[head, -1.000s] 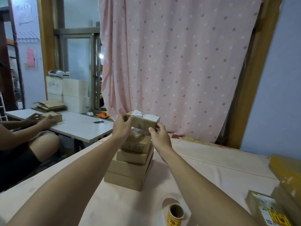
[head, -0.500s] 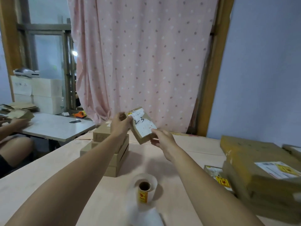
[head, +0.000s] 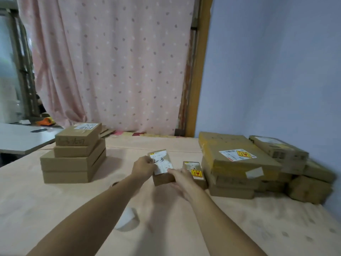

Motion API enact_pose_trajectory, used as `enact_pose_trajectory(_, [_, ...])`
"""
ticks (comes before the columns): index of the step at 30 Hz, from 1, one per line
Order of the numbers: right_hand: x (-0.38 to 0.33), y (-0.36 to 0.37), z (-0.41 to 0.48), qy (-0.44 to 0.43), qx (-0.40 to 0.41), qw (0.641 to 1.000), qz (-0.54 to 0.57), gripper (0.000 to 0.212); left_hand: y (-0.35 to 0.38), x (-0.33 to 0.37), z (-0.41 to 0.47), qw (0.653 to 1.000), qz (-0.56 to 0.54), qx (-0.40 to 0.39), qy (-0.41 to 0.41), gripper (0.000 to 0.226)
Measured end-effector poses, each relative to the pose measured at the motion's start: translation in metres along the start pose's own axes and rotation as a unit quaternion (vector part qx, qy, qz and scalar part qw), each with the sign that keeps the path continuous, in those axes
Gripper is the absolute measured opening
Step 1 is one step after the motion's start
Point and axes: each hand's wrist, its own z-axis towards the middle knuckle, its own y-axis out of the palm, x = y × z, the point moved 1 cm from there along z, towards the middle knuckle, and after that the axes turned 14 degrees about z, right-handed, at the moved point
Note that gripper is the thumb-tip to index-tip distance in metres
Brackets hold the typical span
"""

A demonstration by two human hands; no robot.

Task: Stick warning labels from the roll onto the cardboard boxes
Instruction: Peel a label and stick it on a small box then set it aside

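Observation:
I hold a small cardboard box with a white slip marked "2-3" low over the pink table. My left hand grips its left edge and my right hand holds its near right corner. Motion blur hides whether the box touches the table. Just to its right lies a small box bearing a yellow warning label. The label roll is almost hidden behind my left forearm, and a white strip of its liner trails toward me.
A stack of plain boxes stands at the left. A pile of boxes, the top one with a yellow label, fills the right side against the blue wall. A white table and a pink curtain lie beyond.
The box came off the left stack, moved right and down, and now sits level beside the labelled small box. My view swung to the right.

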Motion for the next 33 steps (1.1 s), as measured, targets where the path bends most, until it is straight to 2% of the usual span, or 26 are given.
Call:
enact_pose_trajectory(2, [0.007, -0.010, -0.007, 0.010, -0.003, 1.000, -0.013, 0.041, 0.013, -0.002, -0.012, 1.000, -0.002, -0.003, -0.010, 0.032])
enact_pose_trajectory(5, [0.007, -0.024, -0.019, 0.038, 0.004, 0.997, -0.065, 0.018, 0.026, -0.005, -0.024, 1.000, -0.007, -0.022, -0.018, 0.032])
enact_pose_trajectory(10, [0.017, -0.031, -0.023, 0.062, 0.003, 0.983, -0.175, 0.030, 0.037, -0.023, -0.037, 0.998, 0.030, -0.057, -0.027, 0.042])
enact_pose_trajectory(15, [0.026, -0.029, -0.026, 0.033, 0.012, 0.972, -0.233, 0.026, 0.041, -0.029, -0.044, 0.994, 0.102, -0.040, 0.018, 0.045])
enact_pose_trajectory(19, [0.027, -0.026, -0.024, 0.023, 0.020, 0.965, -0.259, 0.025, 0.029, -0.031, -0.046, 0.983, 0.171, -0.033, 0.056, 0.039])
enact_pose_trajectory(23, [0.020, -0.021, -0.027, 0.005, 0.021, 0.948, -0.317, 0.012, 0.006, -0.032, -0.043, 0.971, 0.203, -0.040, 0.119, 0.034])
enact_pose_trajectory(25, [0.014, -0.015, -0.026, -0.038, 0.039, 0.915, -0.400, 0.013, -0.012, -0.032, -0.043, 0.956, 0.239, -0.045, 0.163, 0.030])
enact_pose_trajectory(27, [0.010, -0.006, -0.024, -0.098, 0.058, 0.894, -0.433, 0.021, -0.033, -0.037, -0.041, 0.934, 0.298, -0.034, 0.193, 0.027])
enact_pose_trajectory(30, [0.008, 0.018, -0.029, -0.157, 0.022, 0.896, -0.415, 0.013, -0.067, -0.055, -0.040, 0.897, 0.391, -0.026, 0.206, 0.030])
enact_pose_trajectory(33, [0.013, 0.046, -0.036, -0.181, -0.039, 0.890, -0.416, 0.013, -0.096, -0.076, -0.046, 0.858, 0.473, -0.023, 0.201, 0.029])
